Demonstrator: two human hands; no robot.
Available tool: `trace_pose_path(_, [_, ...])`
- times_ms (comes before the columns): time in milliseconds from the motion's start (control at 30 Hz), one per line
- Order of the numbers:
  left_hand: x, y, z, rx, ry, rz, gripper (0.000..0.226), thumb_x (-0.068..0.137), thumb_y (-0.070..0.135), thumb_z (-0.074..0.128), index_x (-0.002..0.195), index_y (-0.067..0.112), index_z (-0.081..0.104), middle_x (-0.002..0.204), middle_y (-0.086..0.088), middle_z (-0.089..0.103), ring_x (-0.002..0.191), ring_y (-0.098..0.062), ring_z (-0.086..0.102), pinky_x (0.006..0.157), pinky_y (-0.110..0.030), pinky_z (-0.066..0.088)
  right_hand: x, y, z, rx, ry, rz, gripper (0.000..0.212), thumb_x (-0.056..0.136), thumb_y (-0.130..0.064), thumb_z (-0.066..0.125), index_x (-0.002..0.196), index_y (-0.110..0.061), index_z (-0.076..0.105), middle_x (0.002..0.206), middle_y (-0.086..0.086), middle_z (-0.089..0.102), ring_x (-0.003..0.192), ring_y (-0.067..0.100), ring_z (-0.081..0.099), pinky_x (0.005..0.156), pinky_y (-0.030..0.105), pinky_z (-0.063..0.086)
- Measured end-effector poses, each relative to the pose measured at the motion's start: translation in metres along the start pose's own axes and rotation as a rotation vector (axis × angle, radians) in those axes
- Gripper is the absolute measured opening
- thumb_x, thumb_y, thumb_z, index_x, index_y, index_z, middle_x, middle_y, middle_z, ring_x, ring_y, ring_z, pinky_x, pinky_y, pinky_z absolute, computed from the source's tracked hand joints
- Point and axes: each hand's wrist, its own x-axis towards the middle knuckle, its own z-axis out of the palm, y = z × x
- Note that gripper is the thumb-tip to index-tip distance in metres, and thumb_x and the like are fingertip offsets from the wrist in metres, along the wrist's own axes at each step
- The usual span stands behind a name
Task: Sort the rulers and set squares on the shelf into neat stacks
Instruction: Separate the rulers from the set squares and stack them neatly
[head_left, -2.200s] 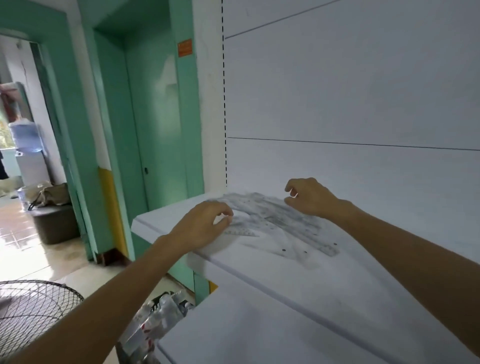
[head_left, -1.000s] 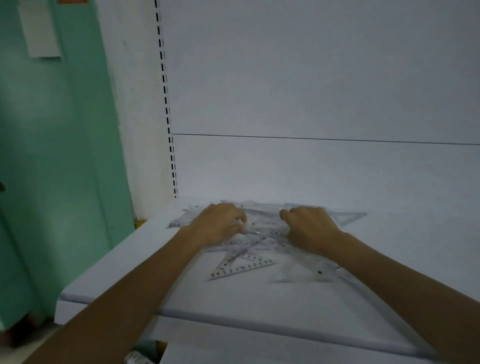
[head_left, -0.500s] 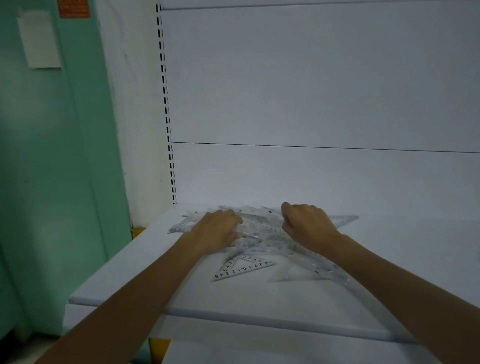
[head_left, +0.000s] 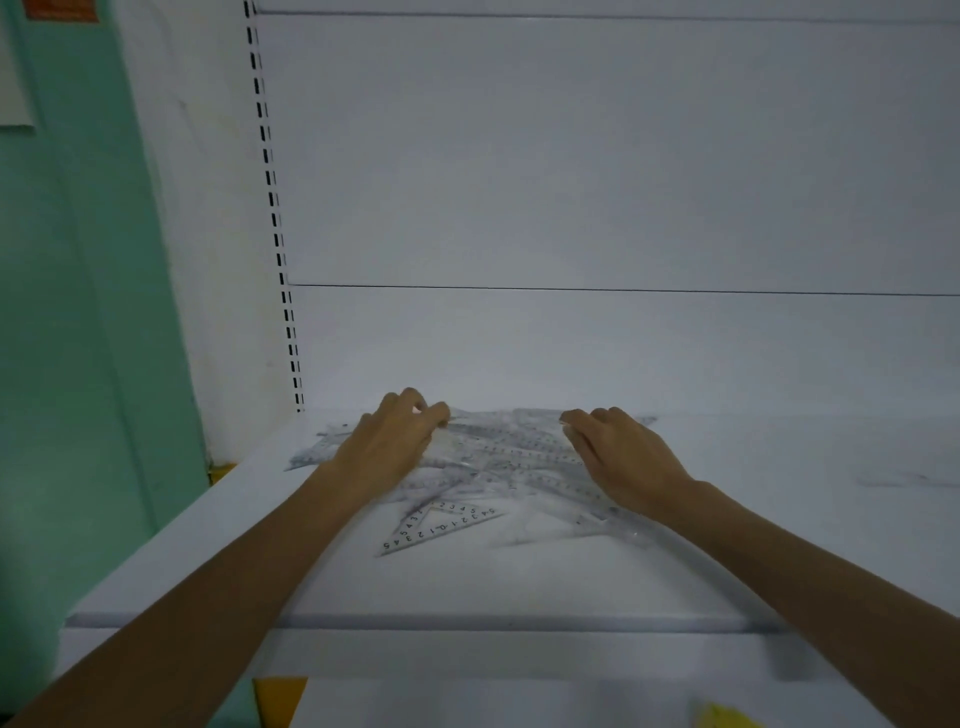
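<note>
I see the white back panel (head_left: 571, 156) filling most of the frame, with a green wall (head_left: 67, 312) down the left side and a slotted upright (head_left: 270, 182) running between them. Below the panel, the white shelf (head_left: 519, 582) spreads across the lower half of the picture.

The pile of clear rulers and set squares (head_left: 509, 457) lies in a loose, crossed heap at the centre of the frame, toward the back of the shelf. Both forearms reach in from the bottom corners.

My left hand (head_left: 389, 447) sits on the pile's left part, thumb and fingers curled together at its far edge. I cannot tell whether that grip has a piece pinched. My right hand (head_left: 623, 457) rests on the pile's right part, fingers bent with the tips down on the plastic. I cannot tell that grip's state either.

One small set square (head_left: 441, 525) with printed numerals pokes out at the near edge of the heap, between the two wrists. An orange label (head_left: 60, 9) shows at the upper left corner.
</note>
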Motion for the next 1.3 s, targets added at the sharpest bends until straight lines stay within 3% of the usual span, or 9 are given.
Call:
trace_pose_path(200, [0.02,0.04,-0.007,-0.131,-0.035,-0.014,0.04,0.099,0.027,0.029,0.138,0.035,0.033,0.13,-0.006,0.048,0.101,-0.028,0.055,0.078,-0.032,0.043,-0.018,0.02,-0.01,-0.008,0.001,0.069,0.038,0.1,-0.036,0.024,0.122,-0.018,0.05,0.102,0.007,0.062,0.098,0.024,0.051,0.08,0.033,0.042])
trace_pose_path(567, [0.073,0.19,-0.001,-0.197,0.142,0.264,0.045,0.095,0.008,0.035,0.135,0.027,0.045,0.103,-0.007,0.052,0.094,-0.024,0.047,0.074,-0.032,0.036,-0.109,0.118,-0.063,-0.06,0.052,0.293,0.037,0.099,-0.036,0.027,0.124,-0.02,0.05,0.103,0.006,0.061,0.099,0.024,0.05,0.08,0.033,0.04])
trace_pose_path(667, [0.086,0.249,-0.003,-0.357,-0.03,0.225,0.052,0.091,0.047,0.024,0.133,0.028,0.046,0.104,0.001,0.04,0.104,-0.026,0.044,0.092,-0.038,0.035,-0.147,0.156,-0.085,-0.087,0.036,0.369,0.038,0.099,-0.037,0.025,0.123,-0.021,0.049,0.103,0.005,0.06,0.099,0.024,0.049,0.079,0.033,0.039])
trace_pose_path(733, [0.092,0.291,0.005,-0.33,-0.092,0.269,0.056,0.089,0.053,0.019,0.139,0.034,0.036,0.11,0.003,0.036,0.114,-0.026,0.04,0.108,-0.048,0.023,-0.176,0.184,-0.102,-0.121,0.026,0.409,0.038,0.099,-0.037,0.023,0.122,-0.021,0.049,0.102,0.005,0.059,0.098,0.024,0.048,0.079,0.032,0.039])
trace_pose_path(800, [0.098,0.33,0.014,-0.258,-0.112,0.313,0.054,0.1,0.019,0.028,0.142,0.05,0.013,0.126,0.0,0.032,0.121,-0.022,0.033,0.109,-0.058,0.015,-0.204,0.211,-0.118,-0.142,0.034,0.458,0.038,0.099,-0.037,0.023,0.123,-0.021,0.049,0.105,0.006,0.059,0.101,0.025,0.049,0.081,0.033,0.04])
trace_pose_path(933, [0.106,0.41,0.013,-0.313,-0.175,0.388,0.058,0.099,0.024,0.024,0.135,0.061,-0.002,0.126,0.001,0.04,0.112,-0.022,0.044,0.093,-0.041,0.041,-0.259,0.264,-0.147,-0.172,0.053,0.525,0.04,0.099,-0.035,0.025,0.13,-0.021,0.047,0.113,0.008,0.06,0.104,0.025,0.05,0.09,0.035,0.041])
trace_pose_path(1100, [0.113,0.504,0.016,-0.276,-0.089,0.427,0.037,0.099,0.037,0.018,0.135,0.034,0.029,0.115,-0.003,0.051,0.108,-0.024,0.044,0.087,-0.045,0.041,-0.323,0.316,-0.177,-0.283,0.006,0.53,0.037,0.1,-0.028,0.032,0.133,-0.016,0.044,0.117,0.009,0.059,0.104,0.025,0.05,0.088,0.033,0.041])
trace_pose_path(1200, [0.116,0.544,0.016,-0.29,-0.094,0.455,0.03,0.098,0.038,0.023,0.105,0.024,0.048,0.095,0.001,0.054,0.1,-0.021,0.047,0.082,-0.042,0.037,-0.351,0.34,-0.195,-0.302,0.001,0.613,0.042,0.099,-0.036,0.031,0.136,-0.019,0.043,0.124,0.008,0.056,0.112,0.024,0.047,0.093,0.033,0.039])
trace_pose_path(1300, [0.124,0.573,0.019,-0.335,-0.096,0.449,0.024,0.095,0.038,0.028,0.083,0.024,0.044,0.089,0.0,0.054,0.09,-0.02,0.047,0.076,-0.037,0.033,-0.369,0.364,-0.207,-0.342,-0.034,0.669,0.047,0.098,-0.039,0.034,0.14,-0.019,0.036,0.132,0.007,0.049,0.12,0.023,0.041,0.098,0.031,0.036])
